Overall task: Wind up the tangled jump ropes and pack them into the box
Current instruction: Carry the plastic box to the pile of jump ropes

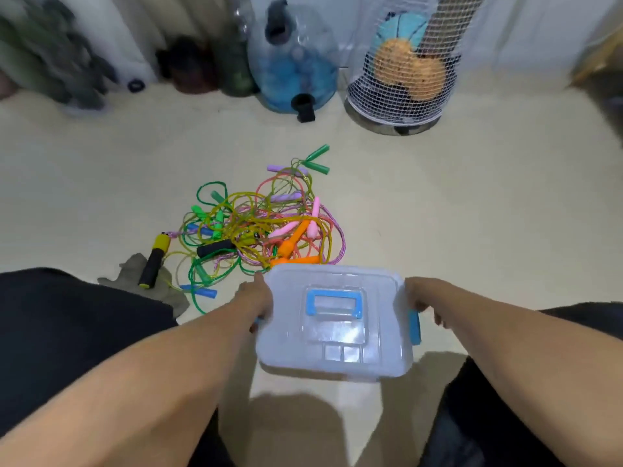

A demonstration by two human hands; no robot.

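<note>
I have the box (333,323) between my two hands, its clear lid on and the blue carry handle (334,303) lying flat on top. My left hand (254,303) is against the box's left side, and its grip is holding that side, fingers curled round the edge by the blue latch there. My right hand (421,298) is at the right side just above the blue latch (414,326); its fingers hang curled beside the lid, and I cannot tell whether that grip is really closed on the box or only touching it. The box casts a shadow on the floor (472,197) below it, between my dark-clad legs.

The tangled jump ropes (256,227) lie in a heap on the floor just beyond the box's far edge, green, yellow, pink, orange and purple handles mixed in. A yellow-and-black handle (154,261) lies at the heap's left, resting on a grey cloth (135,267). Against the far wall stand a blue water bottle (293,69) and a white mesh basket (404,69) holding balls.
</note>
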